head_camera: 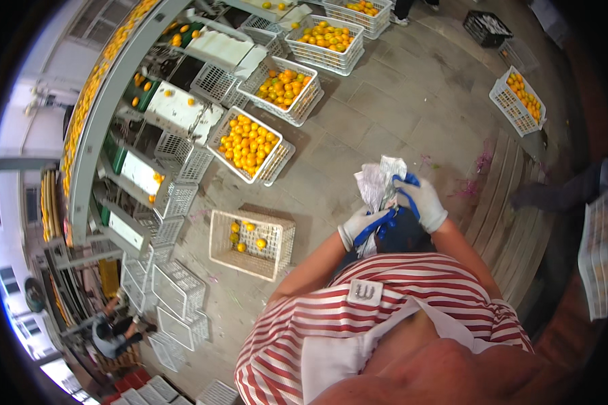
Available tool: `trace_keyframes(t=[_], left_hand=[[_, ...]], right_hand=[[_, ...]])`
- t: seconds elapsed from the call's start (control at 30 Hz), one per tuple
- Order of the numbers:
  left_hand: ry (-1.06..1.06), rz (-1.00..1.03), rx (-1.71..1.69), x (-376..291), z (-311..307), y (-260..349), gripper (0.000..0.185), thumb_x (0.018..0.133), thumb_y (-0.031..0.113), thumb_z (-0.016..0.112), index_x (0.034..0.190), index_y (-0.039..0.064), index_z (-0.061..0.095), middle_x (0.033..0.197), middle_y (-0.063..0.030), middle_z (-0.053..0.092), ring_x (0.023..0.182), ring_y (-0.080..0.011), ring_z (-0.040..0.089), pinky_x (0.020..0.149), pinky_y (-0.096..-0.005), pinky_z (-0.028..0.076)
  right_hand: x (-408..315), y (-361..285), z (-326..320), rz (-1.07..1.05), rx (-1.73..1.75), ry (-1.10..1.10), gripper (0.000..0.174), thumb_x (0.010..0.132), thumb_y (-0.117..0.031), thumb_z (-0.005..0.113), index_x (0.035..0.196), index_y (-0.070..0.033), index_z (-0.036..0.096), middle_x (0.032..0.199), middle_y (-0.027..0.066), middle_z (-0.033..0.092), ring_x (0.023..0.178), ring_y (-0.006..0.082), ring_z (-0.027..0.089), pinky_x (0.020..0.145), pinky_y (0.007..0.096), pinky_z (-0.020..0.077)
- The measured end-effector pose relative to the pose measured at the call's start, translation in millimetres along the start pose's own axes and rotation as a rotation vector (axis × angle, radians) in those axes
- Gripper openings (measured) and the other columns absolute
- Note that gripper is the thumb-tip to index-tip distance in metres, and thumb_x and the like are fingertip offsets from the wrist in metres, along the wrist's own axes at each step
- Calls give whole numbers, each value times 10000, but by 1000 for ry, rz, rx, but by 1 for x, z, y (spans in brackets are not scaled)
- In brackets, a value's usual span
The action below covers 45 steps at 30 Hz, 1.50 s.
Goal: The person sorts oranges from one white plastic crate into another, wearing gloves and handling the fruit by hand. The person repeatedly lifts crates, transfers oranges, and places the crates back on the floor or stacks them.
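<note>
My left hand (365,225), in a white glove with blue coating, grips the lower part of a bunch of crumpled whitish sheets (372,183). Whether they are paper or thin cloth I cannot tell. From the other side, my right hand (424,201), gloved the same way, holds the bunch near its top, its blue fingers bent around the edge. The bunch is in front of my striped shirt, above my dark legwear. To the left on the floor stands a cream plastic crate (253,263) with several orange citrus fruits (261,244) inside.
Sorting chutes (182,109) and a curved conveyor (104,71) run along the left. Fruit-filled white crates (268,144) stand below the chutes, and stacked crates (177,288) lower left. A person (112,334) sits there. Another fruit crate (511,109) and a dark trouser leg (557,195) are at right.
</note>
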<state>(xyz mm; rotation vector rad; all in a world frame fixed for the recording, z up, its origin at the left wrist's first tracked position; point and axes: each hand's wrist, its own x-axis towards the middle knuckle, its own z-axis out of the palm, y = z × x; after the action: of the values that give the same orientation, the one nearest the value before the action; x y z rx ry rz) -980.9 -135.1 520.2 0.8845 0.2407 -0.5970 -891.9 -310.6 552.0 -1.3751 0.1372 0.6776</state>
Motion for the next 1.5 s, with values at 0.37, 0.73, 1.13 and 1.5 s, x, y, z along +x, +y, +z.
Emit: trace_keyframes(t=[0.37, 0.73, 1.13, 1.5], left_hand=[[371, 214, -306, 322, -137, 225, 345, 929, 75, 559, 1258, -25, 534, 846, -53, 614, 655, -114, 571, 563, -237, 472], [607, 485, 603, 578, -379, 354, 485, 833, 2, 584, 1307, 43, 489, 1228, -89, 581, 1117, -210, 564, 959, -346, 459], [319, -399, 1184, 906, -505, 308, 542, 858, 289, 515, 1289, -39, 541, 1523, -288, 201, 1423, -447, 157, 1160, -538, 72], [466, -716, 877, 933, -489, 335, 486, 889, 279, 473, 1313, 59, 561, 1546, -263, 166, 1434, -426, 133, 1165, -517, 39]], right_hand=[[462, -153, -77, -76, 339, 208, 191, 883, -87, 629, 1049, 5, 648, 944, 56, 666, 810, 139, 640, 751, 264, 529], [946, -142, -93, 407, -108, 109, 164, 876, -63, 620, 1036, -24, 622, 908, 90, 673, 792, 197, 668, 732, 301, 558], [1236, -89, -31, 118, -1635, -554, 515, 857, -435, 604, 1198, -50, 596, 1084, 210, 638, 1000, 329, 614, 859, 408, 486], [1328, -94, 0, -665, -1598, -1024, 521, 805, -454, 657, 1298, -316, 564, 1483, 181, 314, 1189, 435, 470, 1008, 470, 393]])
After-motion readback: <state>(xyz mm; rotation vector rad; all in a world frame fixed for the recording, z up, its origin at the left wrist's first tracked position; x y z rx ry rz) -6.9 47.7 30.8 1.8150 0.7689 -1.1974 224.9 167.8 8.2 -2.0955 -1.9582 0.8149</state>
